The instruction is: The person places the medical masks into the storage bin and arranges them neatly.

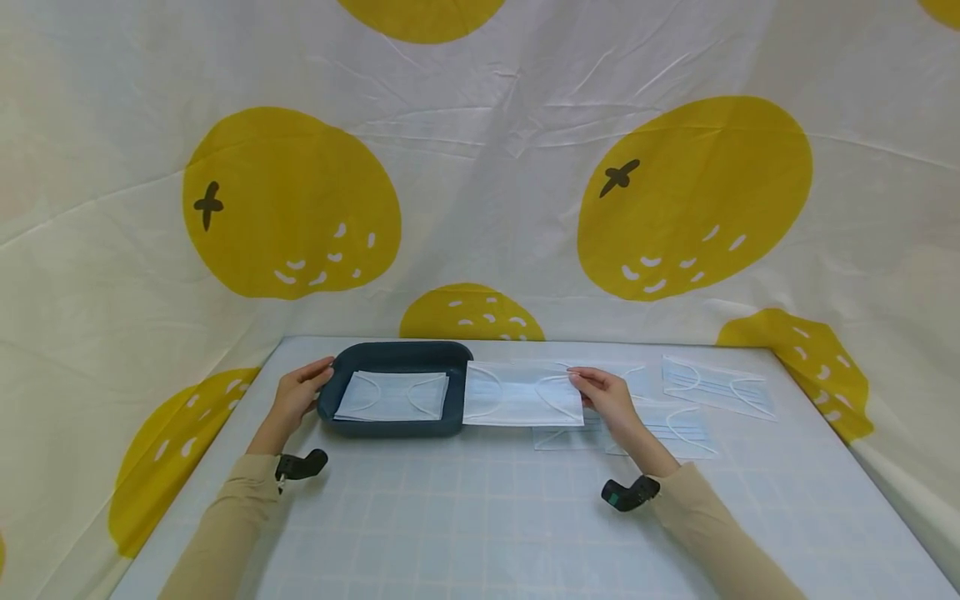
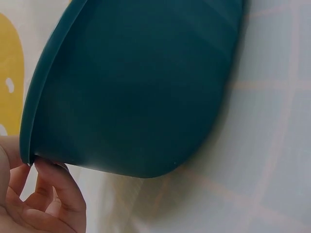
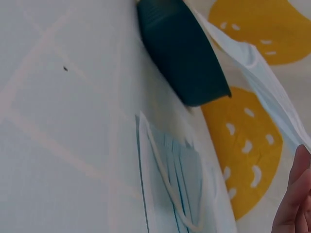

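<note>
My left hand (image 1: 302, 390) pinches the left rim of a dark teal tray (image 1: 397, 428), thumb and fingers on either side of the edge in the left wrist view. Inside the tray lies a small stack of light blue face masks (image 1: 393, 397) with white ear loops. Between the thumb and fingers of my right hand (image 1: 609, 402) is the right end of one flat face mask (image 1: 522, 393). That mask hangs just right of the tray, its left edge at the tray's rim in the head view. The right wrist view shows it raised above the table, higher than the tray wall.
Several more masks lie on the table (image 1: 465, 517) beneath and right of my right hand, one mask (image 1: 718, 387) farther off at the back right. A white cloth (image 1: 487, 208) with large yellow fruit prints hangs behind the table. Each wrist wears a black camera (image 1: 630, 493).
</note>
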`<state>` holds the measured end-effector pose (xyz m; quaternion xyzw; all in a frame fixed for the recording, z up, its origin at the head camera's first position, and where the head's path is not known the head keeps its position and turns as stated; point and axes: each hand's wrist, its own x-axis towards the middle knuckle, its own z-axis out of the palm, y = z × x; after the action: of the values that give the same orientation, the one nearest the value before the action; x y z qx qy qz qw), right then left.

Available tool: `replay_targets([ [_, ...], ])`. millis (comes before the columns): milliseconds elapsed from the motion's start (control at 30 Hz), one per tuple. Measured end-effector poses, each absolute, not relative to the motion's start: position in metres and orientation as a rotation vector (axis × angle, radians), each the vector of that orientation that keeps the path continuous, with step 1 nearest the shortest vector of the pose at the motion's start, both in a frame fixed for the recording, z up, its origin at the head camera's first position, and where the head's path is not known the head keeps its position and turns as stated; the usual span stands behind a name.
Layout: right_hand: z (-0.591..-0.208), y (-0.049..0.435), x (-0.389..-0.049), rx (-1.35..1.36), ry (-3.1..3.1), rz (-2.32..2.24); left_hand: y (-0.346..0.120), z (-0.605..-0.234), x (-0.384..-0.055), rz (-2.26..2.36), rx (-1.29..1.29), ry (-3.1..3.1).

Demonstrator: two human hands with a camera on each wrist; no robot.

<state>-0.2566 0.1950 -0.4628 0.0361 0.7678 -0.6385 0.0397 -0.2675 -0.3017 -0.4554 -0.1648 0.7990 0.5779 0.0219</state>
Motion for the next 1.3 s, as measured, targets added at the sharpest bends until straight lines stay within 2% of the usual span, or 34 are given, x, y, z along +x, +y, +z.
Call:
replay_targets([
  [1300, -0.444, 0.090, -0.270, -0.014, 2.127, -2.109, -0.302, -0.459, -0.268, 1.847, -0.520, 2.484],
])
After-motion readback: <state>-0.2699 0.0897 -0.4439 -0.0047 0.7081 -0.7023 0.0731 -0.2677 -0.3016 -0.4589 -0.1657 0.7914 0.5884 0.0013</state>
